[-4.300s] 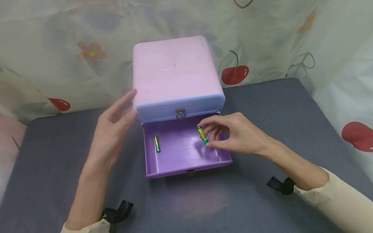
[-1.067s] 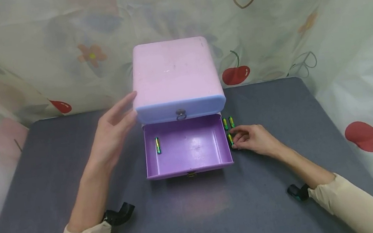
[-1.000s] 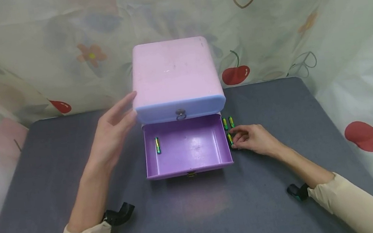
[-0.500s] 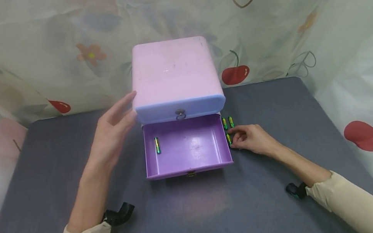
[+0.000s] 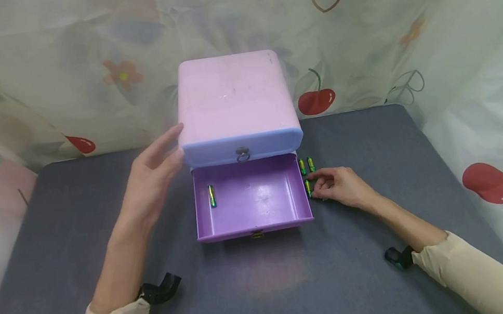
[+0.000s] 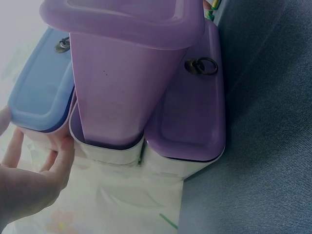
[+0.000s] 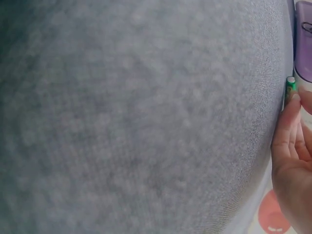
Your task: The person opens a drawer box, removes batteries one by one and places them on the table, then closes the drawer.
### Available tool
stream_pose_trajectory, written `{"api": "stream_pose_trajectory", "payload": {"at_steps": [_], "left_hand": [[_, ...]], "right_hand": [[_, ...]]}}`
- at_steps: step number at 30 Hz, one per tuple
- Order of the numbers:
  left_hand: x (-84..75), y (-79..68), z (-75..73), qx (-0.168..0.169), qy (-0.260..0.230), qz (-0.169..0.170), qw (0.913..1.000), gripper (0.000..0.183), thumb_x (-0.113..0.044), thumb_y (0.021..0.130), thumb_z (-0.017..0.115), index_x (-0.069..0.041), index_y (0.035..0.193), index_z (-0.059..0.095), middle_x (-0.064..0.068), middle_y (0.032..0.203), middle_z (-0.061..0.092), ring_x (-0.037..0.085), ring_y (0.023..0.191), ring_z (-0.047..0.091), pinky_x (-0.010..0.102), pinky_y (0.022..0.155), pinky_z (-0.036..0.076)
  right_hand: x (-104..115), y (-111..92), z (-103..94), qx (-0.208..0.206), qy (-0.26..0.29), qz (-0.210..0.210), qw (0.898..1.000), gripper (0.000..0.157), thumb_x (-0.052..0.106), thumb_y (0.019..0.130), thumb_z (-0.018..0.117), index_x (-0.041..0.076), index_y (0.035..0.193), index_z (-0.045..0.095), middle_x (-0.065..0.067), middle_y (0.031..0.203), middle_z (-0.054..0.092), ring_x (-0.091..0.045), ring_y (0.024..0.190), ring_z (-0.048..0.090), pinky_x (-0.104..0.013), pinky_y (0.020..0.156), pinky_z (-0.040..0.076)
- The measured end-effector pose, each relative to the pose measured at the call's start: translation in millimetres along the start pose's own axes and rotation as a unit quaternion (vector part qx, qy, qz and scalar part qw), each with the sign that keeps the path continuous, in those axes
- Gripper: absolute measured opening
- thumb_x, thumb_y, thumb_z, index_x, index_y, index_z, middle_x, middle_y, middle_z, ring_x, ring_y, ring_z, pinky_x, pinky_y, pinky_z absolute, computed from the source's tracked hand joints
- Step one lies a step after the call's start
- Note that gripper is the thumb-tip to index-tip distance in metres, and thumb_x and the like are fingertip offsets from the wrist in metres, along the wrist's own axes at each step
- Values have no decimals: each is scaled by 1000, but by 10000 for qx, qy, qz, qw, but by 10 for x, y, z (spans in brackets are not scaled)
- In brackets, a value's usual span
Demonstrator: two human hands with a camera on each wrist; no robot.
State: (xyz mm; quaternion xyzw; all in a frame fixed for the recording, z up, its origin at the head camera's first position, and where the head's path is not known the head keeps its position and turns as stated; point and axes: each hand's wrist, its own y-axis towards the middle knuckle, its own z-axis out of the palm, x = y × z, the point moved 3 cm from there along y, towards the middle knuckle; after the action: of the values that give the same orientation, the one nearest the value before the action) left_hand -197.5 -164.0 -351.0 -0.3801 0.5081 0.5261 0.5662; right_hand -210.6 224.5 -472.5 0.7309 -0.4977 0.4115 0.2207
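Observation:
A small drawer cabinet [image 5: 234,96] with a pink top stands at the back of the table. Its top drawer [image 5: 213,152] is blue and pushed in, while a purple drawer [image 5: 240,218] below is pulled out. Inside that drawer, toward the left, lies a green-and-yellow battery [image 5: 212,196]. My left hand [image 5: 152,177] rests its straight fingers against the cabinet's left side. My right hand [image 5: 342,186], right of the drawer, pinches another battery [image 5: 308,187] between thumb and finger near the tabletop. Just behind it are two more batteries, one near the drawer [image 5: 302,166] and one farther right [image 5: 311,164].
The left wrist view shows a closed purple drawer [image 6: 187,112] with a ring pull beneath the pulled-out one. The grey tabletop [image 5: 268,291] extends in front. A patterned curtain [image 5: 234,12] hangs behind and at both sides.
About four seconds ago my right hand held a battery over the open drawer; now it is on the table to the drawer's right. Over the last second both hands stay almost still.

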Motion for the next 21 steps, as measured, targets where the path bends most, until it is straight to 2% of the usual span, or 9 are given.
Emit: {"api": "stream_pose_trajectory", "payload": {"at_steps": [9,16,21], "left_hand": [[-6,3,0,-1,-38,30,10000,48,-7,99,61,-9,145,51,8,154,41,19,127,53,27,107,38],[3,11,-3,0,-58,71,10000,47,-6,99,60,-8,145,51,8,153,42,20,127,53,27,107,39],[4,8,-3,-31,-85,14,10000,47,-7,99,61,-8,145,52,8,153,42,19,128,53,26,106,39]], "right_hand": [[3,-18,-74,-126,303,-181,9993,30,9,91,71,5,121,67,-6,85,70,-21,73,68,-27,65,54],[30,-36,-119,-429,679,-275,9964,32,5,93,68,-4,124,63,-14,90,70,-26,76,68,-35,66,57],[73,-53,-134,-483,978,-367,9934,33,4,94,67,-7,125,62,-18,92,70,-26,79,68,-39,69,57]]}}
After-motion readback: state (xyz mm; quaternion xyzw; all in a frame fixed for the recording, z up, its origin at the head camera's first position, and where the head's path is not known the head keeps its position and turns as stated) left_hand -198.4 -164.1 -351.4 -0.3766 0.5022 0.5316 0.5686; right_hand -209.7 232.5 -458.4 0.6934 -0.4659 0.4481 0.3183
